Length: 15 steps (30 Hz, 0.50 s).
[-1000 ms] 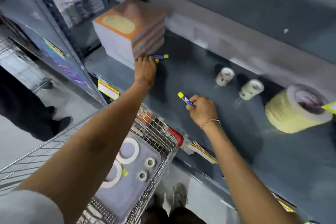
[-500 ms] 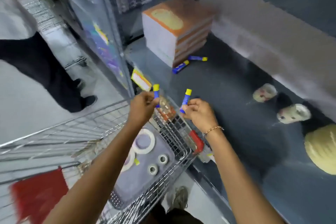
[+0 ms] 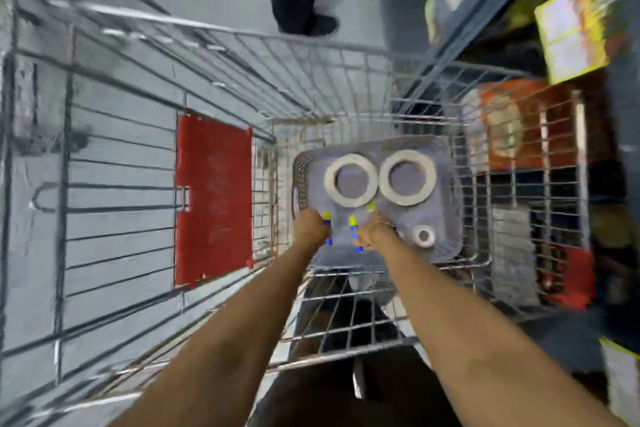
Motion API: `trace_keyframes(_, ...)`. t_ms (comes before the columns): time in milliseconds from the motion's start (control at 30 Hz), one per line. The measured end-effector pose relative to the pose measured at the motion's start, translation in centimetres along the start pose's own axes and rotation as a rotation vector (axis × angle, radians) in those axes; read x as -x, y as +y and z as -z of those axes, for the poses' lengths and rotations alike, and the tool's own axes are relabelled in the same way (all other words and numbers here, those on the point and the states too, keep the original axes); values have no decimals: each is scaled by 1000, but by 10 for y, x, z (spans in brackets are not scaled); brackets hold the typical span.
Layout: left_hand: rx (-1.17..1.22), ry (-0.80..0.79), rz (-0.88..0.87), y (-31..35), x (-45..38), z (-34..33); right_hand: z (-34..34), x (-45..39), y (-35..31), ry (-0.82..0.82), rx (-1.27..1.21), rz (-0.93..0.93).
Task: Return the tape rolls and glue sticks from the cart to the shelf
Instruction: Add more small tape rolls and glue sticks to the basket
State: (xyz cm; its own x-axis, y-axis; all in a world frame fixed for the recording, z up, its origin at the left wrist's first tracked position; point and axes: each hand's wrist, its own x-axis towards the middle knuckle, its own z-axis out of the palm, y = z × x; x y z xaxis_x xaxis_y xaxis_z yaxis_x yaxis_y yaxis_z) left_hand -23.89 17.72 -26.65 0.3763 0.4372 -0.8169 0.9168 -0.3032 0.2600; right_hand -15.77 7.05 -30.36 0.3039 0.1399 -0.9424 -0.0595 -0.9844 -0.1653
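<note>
**Two glue sticks gripped over the cart basket**

Both hands reach down into the wire shopping cart (image 3: 242,55), low in the middle of the frame. The left hand (image 3: 310,227) is closed round a blue glue stick (image 3: 327,227) with a yellow cap, held roughly upright, cap toward the top of the frame. Just beside it, the right hand (image 3: 375,234) is closed round a second blue and yellow glue stick (image 3: 354,230), also cap-up; a thin bracelet shows at that wrist. The two sticks stand near each other but apart. Any print on their barrels is too blurred to read.

A further yellow cap (image 3: 371,206) peeks out just above the right hand; what it belongs to is hidden.

Under the hands lies a grey-lilac plastic tray (image 3: 446,163) with a perforated left wall, resting on the cart floor. On it, just above the hands, two large cream tape rolls lie flat side by side: the left tape roll (image 3: 329,180) and the right tape roll (image 3: 429,180), close together. A small tape roll (image 3: 424,236) lies flat at the tray's lower right, near the right hand.

Left of the tray, the cart's red flap (image 3: 213,198) lies against the wire. At the upper right, a yellow shelf tag (image 3: 575,31) hangs on the shelving, its writing unreadable through motion blur. Someone's dark trouser leg and shoe (image 3: 304,10) stand at the top centre.
</note>
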Motion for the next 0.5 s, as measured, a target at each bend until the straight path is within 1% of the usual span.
trace_keyframes(33, -33, 15, 8, -7, -8, -11, -7, -14, -1, 47, 66, -17)
trace_keyframes(67, -50, 27, 12, -10, -16, -20, -9, -10, -5, 65, 156, -35)
trace_keyframes(100, -57, 22, 20, -13, -22, -28, -9, -13, -7, 110, 208, -2)
trace_keyframes(167, -36, 8, 30, -15, -30, -39, -17, -25, -9, 110, 337, 39)
trace_keyframes(233, -39, 15, 25, -14, -33, -45, -25, -33, -10, 134, 385, 45)
trace_keyframes(333, -75, 34, 14, -15, -39, -50, -33, -29, -15, 110, 412, 50)
trace_keyframes(433, -189, 2, 4, -7, -33, -39, -31, -24, -16, 135, 430, 54)
trace_keyframes(500, -240, 14, -42, 1, -27, -26, -18, -18, -19, 146, 439, 40)
